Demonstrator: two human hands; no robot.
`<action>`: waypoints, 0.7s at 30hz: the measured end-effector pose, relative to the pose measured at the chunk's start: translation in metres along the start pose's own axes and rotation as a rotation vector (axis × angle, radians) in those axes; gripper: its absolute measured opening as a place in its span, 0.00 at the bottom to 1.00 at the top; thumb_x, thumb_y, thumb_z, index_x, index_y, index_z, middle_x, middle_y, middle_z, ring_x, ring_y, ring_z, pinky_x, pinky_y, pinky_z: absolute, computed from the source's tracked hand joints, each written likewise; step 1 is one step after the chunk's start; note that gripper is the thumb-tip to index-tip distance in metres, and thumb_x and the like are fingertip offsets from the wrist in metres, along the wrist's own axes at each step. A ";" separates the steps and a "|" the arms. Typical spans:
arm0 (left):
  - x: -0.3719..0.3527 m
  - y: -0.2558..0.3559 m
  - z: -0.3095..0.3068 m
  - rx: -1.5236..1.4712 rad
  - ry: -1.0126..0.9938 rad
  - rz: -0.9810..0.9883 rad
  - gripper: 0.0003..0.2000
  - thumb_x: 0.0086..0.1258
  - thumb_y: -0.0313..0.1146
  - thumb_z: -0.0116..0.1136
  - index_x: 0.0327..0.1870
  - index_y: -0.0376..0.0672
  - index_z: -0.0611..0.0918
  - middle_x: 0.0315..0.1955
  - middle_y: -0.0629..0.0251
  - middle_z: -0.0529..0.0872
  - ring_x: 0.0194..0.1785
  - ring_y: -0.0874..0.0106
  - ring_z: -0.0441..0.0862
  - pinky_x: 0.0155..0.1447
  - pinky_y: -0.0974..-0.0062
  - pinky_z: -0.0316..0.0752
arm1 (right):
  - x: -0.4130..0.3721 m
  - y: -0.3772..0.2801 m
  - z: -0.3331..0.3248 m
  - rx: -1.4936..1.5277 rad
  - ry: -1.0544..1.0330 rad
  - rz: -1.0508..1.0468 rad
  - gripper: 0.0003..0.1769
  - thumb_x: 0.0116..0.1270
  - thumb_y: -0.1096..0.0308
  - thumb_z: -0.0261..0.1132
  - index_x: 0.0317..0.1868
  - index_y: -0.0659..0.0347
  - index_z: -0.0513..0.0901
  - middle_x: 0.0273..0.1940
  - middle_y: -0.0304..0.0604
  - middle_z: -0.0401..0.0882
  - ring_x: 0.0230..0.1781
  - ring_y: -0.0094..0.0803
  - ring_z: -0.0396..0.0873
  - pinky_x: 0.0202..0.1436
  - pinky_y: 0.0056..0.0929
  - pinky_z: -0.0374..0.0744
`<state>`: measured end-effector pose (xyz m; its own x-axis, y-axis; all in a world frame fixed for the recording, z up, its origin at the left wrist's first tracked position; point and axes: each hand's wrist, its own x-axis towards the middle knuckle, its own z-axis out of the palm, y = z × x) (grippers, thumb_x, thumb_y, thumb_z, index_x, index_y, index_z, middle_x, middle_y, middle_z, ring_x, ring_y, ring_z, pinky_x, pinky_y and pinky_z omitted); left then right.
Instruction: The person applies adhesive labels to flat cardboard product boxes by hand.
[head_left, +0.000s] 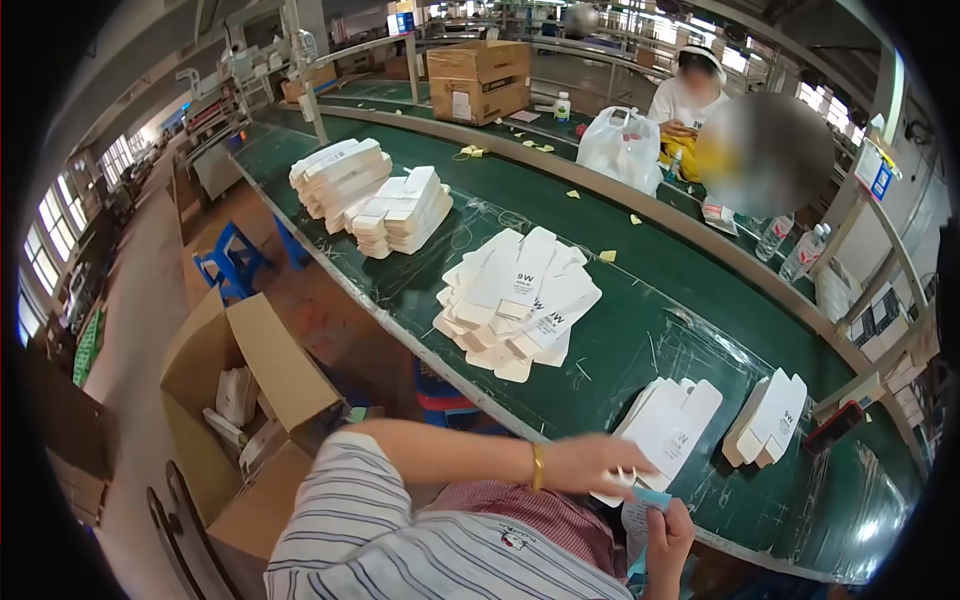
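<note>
The green work surface runs beyond the hands, with a fanned pile of white cartons farther off and a carton stack just past the left hand. The step in hand looks like handling a thin blue-edged sheet — pale, limp, faintly printed — pinched between the thumb and fingers of the right hand. The left fingers bend close above it — whether they grip anything I cannot tell — and the next move seems to call for a steady right pinch.

Matt white card cartons w/ smooth surf. on glossy green tabletop.
</note>
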<state>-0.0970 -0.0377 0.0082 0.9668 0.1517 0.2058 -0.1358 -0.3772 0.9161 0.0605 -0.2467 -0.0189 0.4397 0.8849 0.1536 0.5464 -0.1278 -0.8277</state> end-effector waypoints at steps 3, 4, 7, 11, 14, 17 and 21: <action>0.011 -0.004 0.033 -0.074 -0.004 0.000 0.20 0.69 0.36 0.64 0.60 0.42 0.81 0.48 0.59 0.85 0.48 0.64 0.83 0.54 0.71 0.77 | 0.000 -0.005 -0.001 -0.057 0.012 -0.041 0.05 0.69 0.76 0.60 0.40 0.69 0.82 0.36 0.38 0.79 0.40 0.26 0.77 0.45 0.25 0.74; 0.013 -0.005 0.035 -0.056 0.004 0.022 0.19 0.69 0.35 0.64 0.60 0.42 0.81 0.47 0.59 0.86 0.48 0.64 0.83 0.54 0.71 0.77 | -0.002 -0.004 0.002 0.039 0.085 0.023 0.05 0.69 0.76 0.60 0.41 0.69 0.81 0.37 0.37 0.80 0.39 0.25 0.77 0.45 0.25 0.75; 0.014 -0.004 0.041 -0.123 0.033 0.055 0.16 0.70 0.34 0.62 0.57 0.43 0.83 0.46 0.60 0.86 0.48 0.64 0.83 0.53 0.70 0.76 | -0.006 0.001 0.015 0.261 0.275 0.137 0.06 0.70 0.76 0.60 0.44 0.68 0.80 0.36 0.35 0.80 0.39 0.23 0.76 0.43 0.24 0.75; 0.018 -0.013 0.040 -0.023 0.092 0.093 0.15 0.70 0.34 0.63 0.56 0.44 0.84 0.44 0.60 0.85 0.46 0.66 0.82 0.52 0.71 0.77 | -0.008 0.015 0.014 0.334 0.228 0.191 0.04 0.72 0.76 0.61 0.44 0.68 0.79 0.36 0.33 0.79 0.37 0.18 0.75 0.41 0.19 0.74; 0.018 -0.009 0.037 -0.037 0.148 0.118 0.15 0.70 0.36 0.62 0.54 0.40 0.84 0.41 0.57 0.83 0.47 0.62 0.82 0.54 0.69 0.76 | 0.001 0.004 0.015 0.376 0.177 0.184 0.03 0.74 0.75 0.61 0.42 0.67 0.79 0.35 0.33 0.78 0.34 0.15 0.73 0.39 0.17 0.73; 0.020 -0.012 0.041 -0.004 0.167 0.118 0.15 0.70 0.37 0.62 0.53 0.40 0.85 0.40 0.58 0.84 0.45 0.63 0.81 0.53 0.70 0.76 | 0.000 0.000 0.018 0.341 0.242 0.188 0.04 0.72 0.74 0.62 0.41 0.67 0.79 0.34 0.36 0.78 0.34 0.20 0.73 0.39 0.20 0.73; 0.023 -0.018 0.044 -0.005 0.222 0.148 0.14 0.71 0.37 0.62 0.50 0.38 0.86 0.38 0.59 0.84 0.44 0.64 0.82 0.51 0.70 0.76 | -0.002 0.005 0.021 0.265 0.326 0.236 0.04 0.69 0.74 0.64 0.39 0.67 0.80 0.32 0.40 0.78 0.33 0.25 0.74 0.38 0.24 0.73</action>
<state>-0.0624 -0.0677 -0.0185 0.8649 0.2923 0.4080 -0.2742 -0.4057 0.8719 0.0474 -0.2392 -0.0347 0.7538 0.6533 0.0711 0.2226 -0.1521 -0.9630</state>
